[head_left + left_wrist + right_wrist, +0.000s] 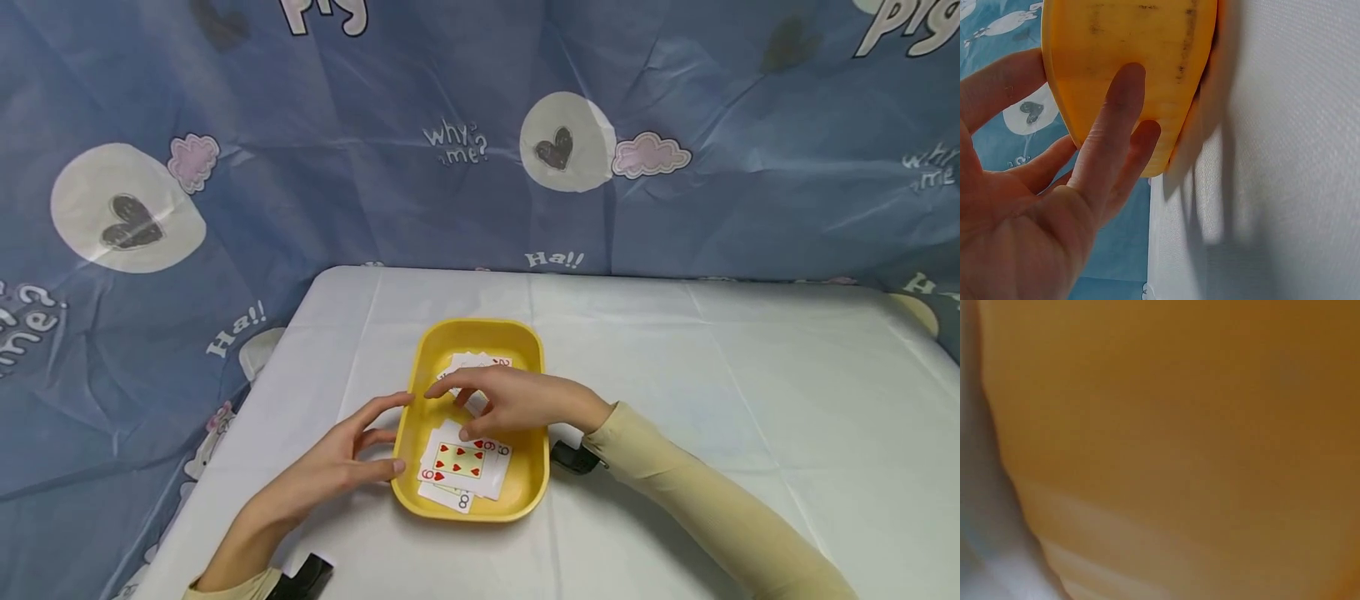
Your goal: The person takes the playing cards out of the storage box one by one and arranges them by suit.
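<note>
Yellow and rounded at the corners, the tray sits on the white table, holding far cards and near cards. The left hand, fingers spread, touches its side. Over the tray, the right hand has its fingers loosely extended, visibly gripping nothing.

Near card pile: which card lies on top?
The six of hearts: its red hearts all show, while the other cards there lie partly covered beneath it.
</note>
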A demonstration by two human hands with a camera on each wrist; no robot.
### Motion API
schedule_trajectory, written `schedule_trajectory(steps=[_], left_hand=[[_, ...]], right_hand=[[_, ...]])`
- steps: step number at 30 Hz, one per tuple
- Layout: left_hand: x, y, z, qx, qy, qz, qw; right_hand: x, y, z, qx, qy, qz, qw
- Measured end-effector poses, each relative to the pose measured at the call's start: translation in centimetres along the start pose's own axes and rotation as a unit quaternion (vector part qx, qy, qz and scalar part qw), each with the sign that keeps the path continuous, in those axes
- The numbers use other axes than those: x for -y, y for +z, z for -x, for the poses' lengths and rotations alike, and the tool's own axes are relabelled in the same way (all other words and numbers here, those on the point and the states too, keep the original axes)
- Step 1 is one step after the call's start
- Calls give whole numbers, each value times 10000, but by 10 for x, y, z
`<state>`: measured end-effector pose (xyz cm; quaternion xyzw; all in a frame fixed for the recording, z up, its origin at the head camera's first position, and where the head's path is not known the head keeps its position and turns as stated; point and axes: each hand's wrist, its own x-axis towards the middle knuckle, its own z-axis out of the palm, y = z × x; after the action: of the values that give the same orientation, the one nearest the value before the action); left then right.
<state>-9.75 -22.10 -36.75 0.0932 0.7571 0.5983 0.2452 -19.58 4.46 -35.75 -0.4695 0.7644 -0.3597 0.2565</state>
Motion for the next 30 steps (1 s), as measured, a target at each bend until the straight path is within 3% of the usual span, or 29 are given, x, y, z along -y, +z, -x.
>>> schedule_trajectory(steps=[4, 13, 22, 30], left_hand=[[1, 1, 0, 48, 16, 98, 9999], [0, 1, 0, -59, -7, -118, 9999], [-1, 1, 0, -105, -35, -276, 9996], [1, 0, 0, -87, 54, -202, 9997]], right_hand=[[-3, -1, -9, 353, 62, 332, 9988], [-8, -1, -19, 1112, 298, 365, 9927], [-11, 6, -23, 1416, 171, 1292, 9813], [-11, 8, -22, 1303, 180, 1397, 9814]])
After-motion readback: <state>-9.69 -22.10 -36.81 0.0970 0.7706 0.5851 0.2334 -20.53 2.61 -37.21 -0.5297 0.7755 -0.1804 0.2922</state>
